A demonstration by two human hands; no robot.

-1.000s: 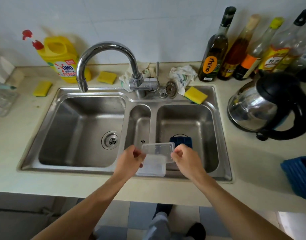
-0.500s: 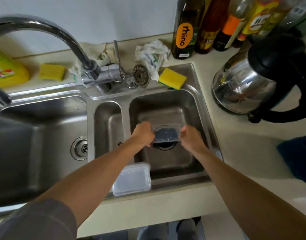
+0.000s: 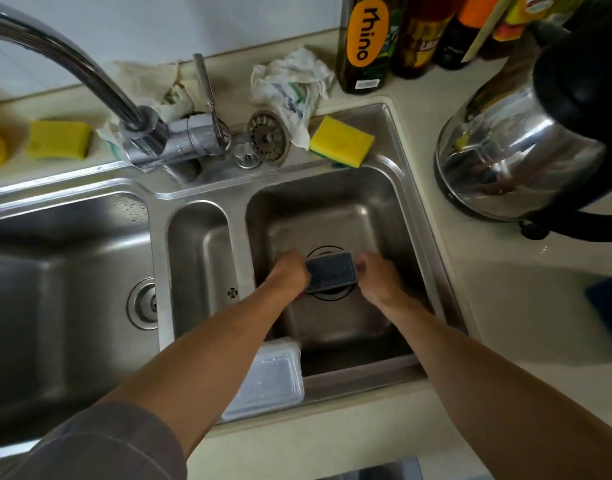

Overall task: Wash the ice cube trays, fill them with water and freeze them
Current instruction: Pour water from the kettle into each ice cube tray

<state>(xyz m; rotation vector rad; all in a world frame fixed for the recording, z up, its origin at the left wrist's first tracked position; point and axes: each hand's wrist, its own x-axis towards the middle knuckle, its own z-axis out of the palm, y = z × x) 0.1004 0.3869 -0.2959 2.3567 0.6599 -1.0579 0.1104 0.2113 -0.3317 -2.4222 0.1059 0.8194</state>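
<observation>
Down in the right basin (image 3: 335, 327) of the steel sink, both hands hold a small dark blue ice cube tray with a clear lid (image 3: 332, 271) over the drain. My left hand (image 3: 289, 273) grips its left end, fingers curled round the edge. At the other end my right hand (image 3: 377, 277) grips the tray the same way. A second clear plastic lid (image 3: 268, 382) lies on the sink's front rim, partly hidden under my left forearm. The faucet spout (image 3: 55, 53) arcs to the left; no water runs.
A yellow sponge (image 3: 340, 141) sits on the basin's back corner, a strainer plug (image 3: 268, 137) and crumpled cloth (image 3: 290, 84) behind it. A steel kettle (image 3: 526, 147) stands right, bottles (image 3: 366, 43) at the back. Another sponge (image 3: 58, 139) lies left. Something blue (image 3: 609, 299) shows at the right edge.
Both hands moved from the sink's front rim down into the right basin, carrying a clear lid onto the blue tray. The other clear lid stayed on the rim. The camera leaned closer.
</observation>
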